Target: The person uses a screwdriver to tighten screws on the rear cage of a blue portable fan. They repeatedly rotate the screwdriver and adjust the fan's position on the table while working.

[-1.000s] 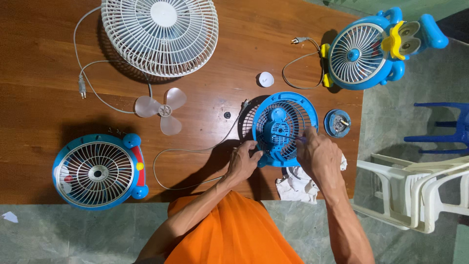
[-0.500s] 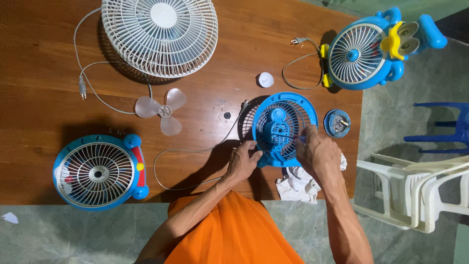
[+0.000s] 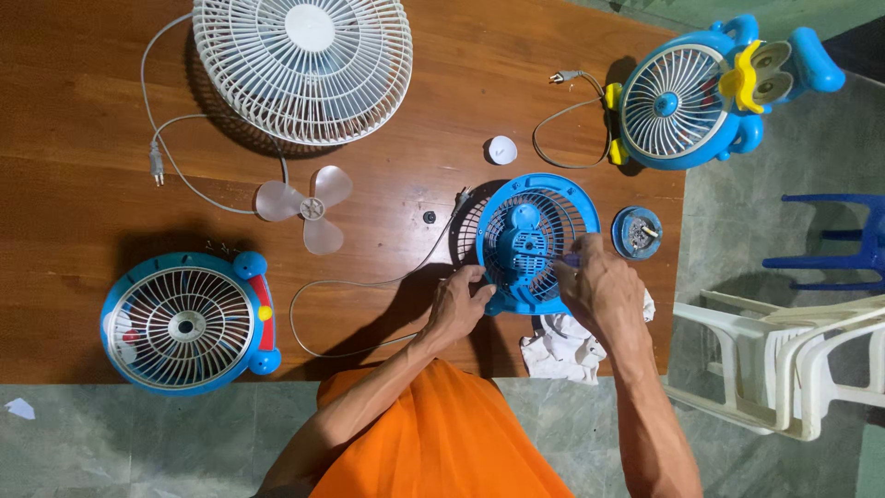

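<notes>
A small blue fan housing (image 3: 535, 242), face-down w/ its motor hump up, is held at the table's (image 3: 74, 111) near edge, approx. centre-right in the head view. The left hand (image 3: 458, 307) is closed on the rim at 7 o'clock, fingers curled round it; the right hand (image 3: 599, 286) is pressed to the rim at 4 o'clock, fingers pinched narrow on what may be a small tool, though this cannot be told for sure. The housing is judged light, thin plastic: stiff at the ring, brittle at the grille ribs, so best gripped by rim or motor block. A white rag (image 3: 564, 349) lies at 6 o'clock, a round blue part (image 3: 637, 231) at 3, a loose blade (image 3: 306, 207) at 9, a white cap (image 3: 502, 149) at 12.
</notes>
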